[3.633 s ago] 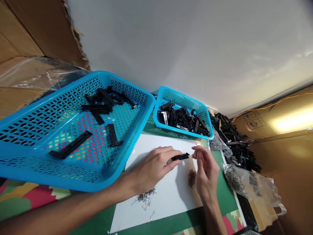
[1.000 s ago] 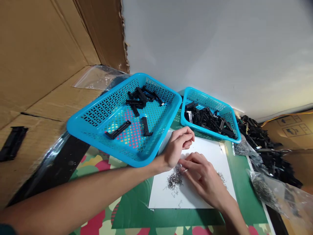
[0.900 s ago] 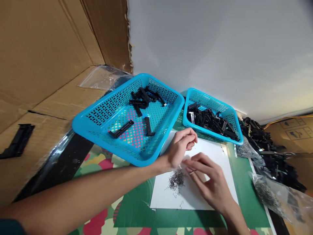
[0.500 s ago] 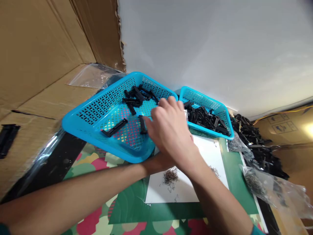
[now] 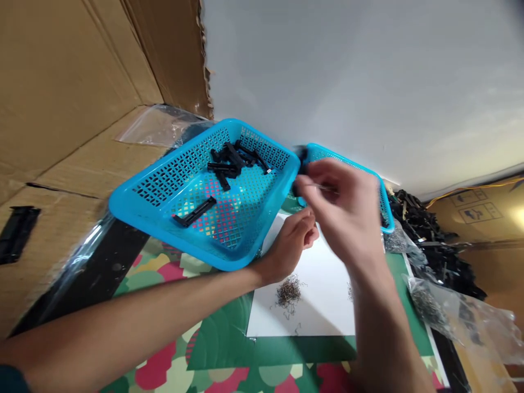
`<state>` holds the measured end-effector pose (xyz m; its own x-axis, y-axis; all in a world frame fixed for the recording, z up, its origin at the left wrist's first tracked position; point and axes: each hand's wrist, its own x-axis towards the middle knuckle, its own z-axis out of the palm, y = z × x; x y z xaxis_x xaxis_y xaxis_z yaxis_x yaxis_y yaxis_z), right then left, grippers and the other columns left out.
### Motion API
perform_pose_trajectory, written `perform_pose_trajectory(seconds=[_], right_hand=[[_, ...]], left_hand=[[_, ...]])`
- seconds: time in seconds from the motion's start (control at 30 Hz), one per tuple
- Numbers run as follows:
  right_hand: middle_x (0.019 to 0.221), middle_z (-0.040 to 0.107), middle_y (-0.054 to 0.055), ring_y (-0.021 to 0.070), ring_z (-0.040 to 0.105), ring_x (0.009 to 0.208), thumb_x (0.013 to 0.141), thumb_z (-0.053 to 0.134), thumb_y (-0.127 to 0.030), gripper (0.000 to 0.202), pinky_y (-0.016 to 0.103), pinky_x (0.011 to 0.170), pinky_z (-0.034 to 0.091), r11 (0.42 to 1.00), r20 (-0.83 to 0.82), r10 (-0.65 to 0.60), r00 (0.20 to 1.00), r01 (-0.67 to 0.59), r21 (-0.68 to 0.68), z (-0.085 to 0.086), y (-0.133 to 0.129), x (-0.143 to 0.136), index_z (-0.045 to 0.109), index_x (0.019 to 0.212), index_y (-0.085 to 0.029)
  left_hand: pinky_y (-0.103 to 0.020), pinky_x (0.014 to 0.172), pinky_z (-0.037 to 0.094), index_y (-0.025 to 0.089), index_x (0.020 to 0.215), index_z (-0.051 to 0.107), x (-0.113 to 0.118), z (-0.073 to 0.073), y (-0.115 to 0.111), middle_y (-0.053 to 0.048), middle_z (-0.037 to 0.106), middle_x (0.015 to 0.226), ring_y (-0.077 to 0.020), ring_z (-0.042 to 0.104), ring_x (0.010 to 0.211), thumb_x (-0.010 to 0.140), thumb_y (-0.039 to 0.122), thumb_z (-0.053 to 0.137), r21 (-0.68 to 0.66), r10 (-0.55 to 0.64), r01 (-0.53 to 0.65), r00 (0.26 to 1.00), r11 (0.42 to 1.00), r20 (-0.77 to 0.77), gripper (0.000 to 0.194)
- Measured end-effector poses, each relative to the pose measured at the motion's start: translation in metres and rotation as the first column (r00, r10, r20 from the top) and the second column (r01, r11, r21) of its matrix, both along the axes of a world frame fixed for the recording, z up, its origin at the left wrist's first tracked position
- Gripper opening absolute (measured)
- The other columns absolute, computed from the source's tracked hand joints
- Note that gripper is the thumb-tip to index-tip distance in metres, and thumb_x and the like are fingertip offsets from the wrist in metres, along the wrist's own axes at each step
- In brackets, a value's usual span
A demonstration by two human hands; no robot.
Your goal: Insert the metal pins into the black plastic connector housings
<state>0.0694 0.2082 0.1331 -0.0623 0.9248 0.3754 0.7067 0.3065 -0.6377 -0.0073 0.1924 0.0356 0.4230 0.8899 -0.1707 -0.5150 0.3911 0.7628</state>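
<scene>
My right hand (image 5: 341, 204) is raised between the two baskets, blurred, its fingers pinched on a black plastic part (image 5: 301, 155) with a thin metal piece near the fingertips. Just below it, over the white sheet, my left hand (image 5: 292, 240) has its fingers curled in; what they hold, if anything, is hidden. The left blue basket (image 5: 176, 243) contains several black parts (image 5: 231, 161). Behind my right hand the second blue basket (image 5: 387, 204) is largely covered. On the white sheet (image 5: 319, 305) lies a pile of small metal springs (image 5: 289, 292).
A heap of black parts (image 5: 442, 245) and clear bags (image 5: 429, 308) of small metal pieces lie at the right. Another black part (image 5: 18, 232) rests on cardboard (image 5: 69, 164) at the left. A grey wall (image 5: 327, 71) rises behind the baskets.
My right hand has moved right, away from above my left hand, which is now more visible. The black part at the near right of the left basket is gone from there.
</scene>
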Motion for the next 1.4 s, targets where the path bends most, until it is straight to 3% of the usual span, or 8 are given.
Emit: perform_pose_trajectory(seconds=[0.07, 0.2, 0.4, 0.53, 0.7, 0.83, 1.07, 1.4], right_hand=[[0.075, 0.064, 0.0, 0.0154, 0.063, 0.07, 0.097, 0.065, -0.03, 0.013, 0.031, 0.066, 0.051, 0.984, -0.224, -0.156, 0.962, 0.17, 0.046, -0.007, -0.019, 0.032, 0.066, 0.089, -0.019], [0.083, 0.071, 0.003, 0.0172, 0.068, 0.071, 0.091, 0.075, -0.035, 0.017, 0.031, 0.066, 0.055, 0.973, -0.422, -0.222, 0.879, 0.17, -0.158, -0.043, -0.054, 0.068, 0.068, 0.096, -0.02], [0.073, 0.069, 0.001, 0.016, 0.063, 0.067, 0.092, 0.076, -0.044, 0.027, 0.029, 0.062, 0.05, 0.918, -0.531, -0.328, 0.781, 0.13, -0.376, -0.08, -0.083, 0.069, 0.074, 0.099, -0.018], [0.074, 0.067, 0.0, 0.0156, 0.059, 0.067, 0.092, 0.076, -0.043, 0.026, 0.027, 0.06, 0.045, 0.893, -0.421, -0.377, 0.825, 0.204, -0.401, -0.08, -0.099, 0.07, 0.073, 0.103, -0.02], [0.086, 0.073, 0.002, 0.0206, 0.064, 0.083, 0.094, 0.076, -0.036, 0.012, 0.034, 0.078, 0.046, 0.848, -0.194, -0.132, 0.972, 0.009, -0.531, -0.076, -0.115, 0.071, 0.079, 0.094, -0.025], [0.088, 0.072, 0.002, 0.0223, 0.064, 0.087, 0.096, 0.074, -0.029, 0.007, 0.037, 0.082, 0.045, 0.862, -0.132, -0.128, 0.983, 0.045, -0.505, -0.086, -0.124, 0.066, 0.08, 0.1, -0.029], [0.099, 0.068, 0.002, 0.0216, 0.06, 0.094, 0.104, 0.058, -0.018, 0.014, 0.035, 0.084, 0.044, 0.88, -0.056, -0.106, 0.993, 0.067, -0.471, -0.097, -0.134, 0.068, 0.069, 0.098, -0.025], [0.089, 0.064, 0.0, 0.0145, 0.058, 0.076, 0.106, 0.06, -0.038, 0.016, 0.026, 0.066, 0.045, 0.895, -0.263, -0.273, 0.925, 0.143, -0.423, -0.071, -0.123, 0.096, 0.064, 0.099, -0.024]], left_hand=[[-0.026, 0.058, 0.028, 0.02, 0.104, 0.066, -0.001, 0.001, -0.001, 0.002, 0.05, 0.073, -0.0121, 0.037, 0.062, 0.104, 0.044, 0.055, 0.103, -0.019, 0.018, 1.0, 0.995, 0.01, 0.026], [-0.026, 0.064, 0.038, 0.027, 0.136, 0.057, -0.002, 0.0, -0.001, -0.002, 0.062, 0.099, -0.0138, 0.053, 0.073, 0.106, 0.044, 0.055, 0.286, -0.078, 0.106, 0.991, 0.952, -0.106, 0.035], [-0.028, 0.076, 0.043, 0.02, 0.1, 0.058, 0.001, -0.007, 0.002, -0.001, 0.062, 0.086, -0.0168, 0.059, 0.082, 0.109, 0.04, 0.051, 0.409, -0.107, 0.252, 0.933, 0.877, -0.345, 0.023], [-0.027, 0.065, 0.035, 0.022, 0.103, 0.056, 0.001, -0.01, 0.005, 0.005, 0.048, 0.072, -0.0138, 0.046, 0.068, 0.109, 0.047, 0.052, 0.424, -0.004, 0.199, 0.908, 0.884, -0.419, 0.026], [-0.027, 0.064, 0.033, 0.022, 0.106, 0.058, -0.001, -0.009, 0.005, 0.005, 0.04, 0.075, -0.0125, 0.035, 0.065, 0.111, 0.053, 0.04, 0.386, -0.033, 0.204, 0.913, 0.9, -0.407, 0.037], [-0.028, 0.066, 0.031, 0.022, 0.115, 0.06, -0.003, -0.007, 0.004, 0.005, 0.034, 0.072, -0.0136, 0.034, 0.067, 0.113, 0.046, 0.037, 0.379, -0.123, 0.303, 0.894, 0.874, -0.43, 0.033], [-0.028, 0.075, 0.039, 0.022, 0.118, 0.057, -0.002, -0.008, 0.005, 0.002, 0.054, 0.09, -0.0151, 0.048, 0.08, 0.111, 0.035, 0.048, 0.497, -0.079, 0.33, 0.884, 0.802, -0.46, 0.017], [-0.027, 0.076, 0.04, 0.02, 0.105, 0.072, -0.003, -0.004, 0.005, 0.0, 0.058, 0.1, -0.0128, 0.054, 0.081, 0.108, 0.031, 0.057, 0.544, -0.111, 0.502, 0.795, 0.673, -0.597, 0.019]])
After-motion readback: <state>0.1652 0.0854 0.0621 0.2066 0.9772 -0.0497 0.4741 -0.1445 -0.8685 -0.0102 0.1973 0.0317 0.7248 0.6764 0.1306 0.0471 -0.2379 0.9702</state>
